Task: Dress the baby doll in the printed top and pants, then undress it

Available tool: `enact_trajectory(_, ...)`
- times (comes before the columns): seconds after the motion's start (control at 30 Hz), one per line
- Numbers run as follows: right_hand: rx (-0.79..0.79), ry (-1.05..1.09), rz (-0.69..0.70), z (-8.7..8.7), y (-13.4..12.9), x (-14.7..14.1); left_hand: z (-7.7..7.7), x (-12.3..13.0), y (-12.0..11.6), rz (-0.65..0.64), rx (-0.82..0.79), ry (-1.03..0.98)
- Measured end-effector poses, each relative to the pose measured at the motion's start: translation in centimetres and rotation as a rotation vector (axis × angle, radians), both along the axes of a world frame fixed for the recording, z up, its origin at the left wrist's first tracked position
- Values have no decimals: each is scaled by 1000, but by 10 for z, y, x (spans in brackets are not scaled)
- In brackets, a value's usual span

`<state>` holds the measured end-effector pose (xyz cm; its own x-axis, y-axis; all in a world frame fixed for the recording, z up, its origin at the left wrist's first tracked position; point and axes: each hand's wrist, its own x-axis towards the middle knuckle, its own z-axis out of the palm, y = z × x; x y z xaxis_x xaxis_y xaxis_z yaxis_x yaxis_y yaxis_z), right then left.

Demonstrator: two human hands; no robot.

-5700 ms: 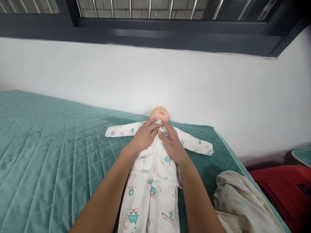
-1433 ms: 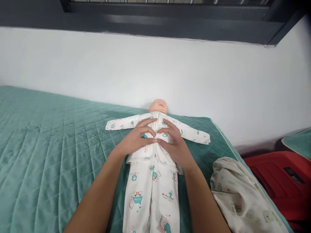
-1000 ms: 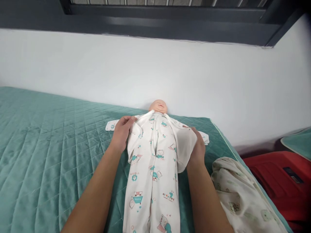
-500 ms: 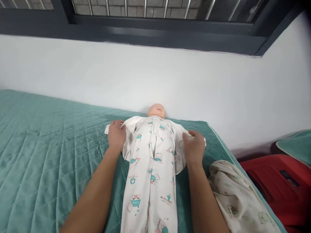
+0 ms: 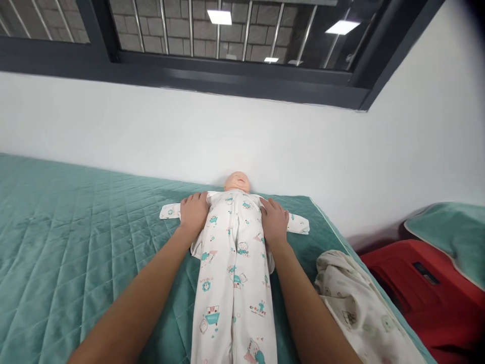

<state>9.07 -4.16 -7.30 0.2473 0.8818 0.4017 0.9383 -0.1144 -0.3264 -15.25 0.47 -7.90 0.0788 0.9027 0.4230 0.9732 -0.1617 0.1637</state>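
A baby doll (image 5: 237,182) lies on its back on the green quilted cover, its head close to the wall. White printed baby clothes (image 5: 237,263) with teal and pink animal pictures cover its body, and the long legs run down toward me. My left hand (image 5: 194,213) rests over the upper part of the left sleeve (image 5: 169,211), its fingers laid over the cloth at the shoulder. On the other side my right hand (image 5: 274,220) lies over the upper part of the right sleeve (image 5: 299,224), fingers stretched toward the shoulder. Both cuffs stick out flat beyond my hands. The thumbs are hardly visible.
A crumpled cream printed cloth (image 5: 352,298) lies by the right edge of the green quilted cover (image 5: 76,242). Beyond that edge stands a red plastic object (image 5: 428,288), with green cloth (image 5: 450,237) over it. The white wall (image 5: 189,131) and a barred window (image 5: 227,40) are behind.
Both hands have moved inward from the outer sleeves to beside the doll's shoulders. More of each sleeve now shows, and the loose side flaps are less spread. The view has tipped up slightly.
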Motion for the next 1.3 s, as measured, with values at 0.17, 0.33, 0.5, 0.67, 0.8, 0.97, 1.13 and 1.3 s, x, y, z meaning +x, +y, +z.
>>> enact_trajectory(0.17,-107,-172,91,12,17,0,12,-5,7,40,-87,-13)
enact_trajectory(0.33,-255,-218,88,29,31,10,15,-27,15,46,-168,-59)
enact_trajectory(0.5,-287,-179,123,27,27,43,1,-47,7,34,-129,-111)
enact_trajectory(0.67,-271,-112,213,22,33,54,-12,-50,0,-26,-19,-155)
enact_trajectory(0.8,-146,-69,231,44,44,27,-11,-44,-1,-149,49,-126)
enact_trajectory(0.97,-71,-125,595,73,51,-53,-6,-35,-3,-131,7,-135)
enact_trajectory(1.13,-295,-521,868,79,62,-128,-3,-35,2,-102,-55,-170)
enact_trajectory(1.3,-487,-579,765,71,80,-157,-6,-36,9,-48,-72,-193)
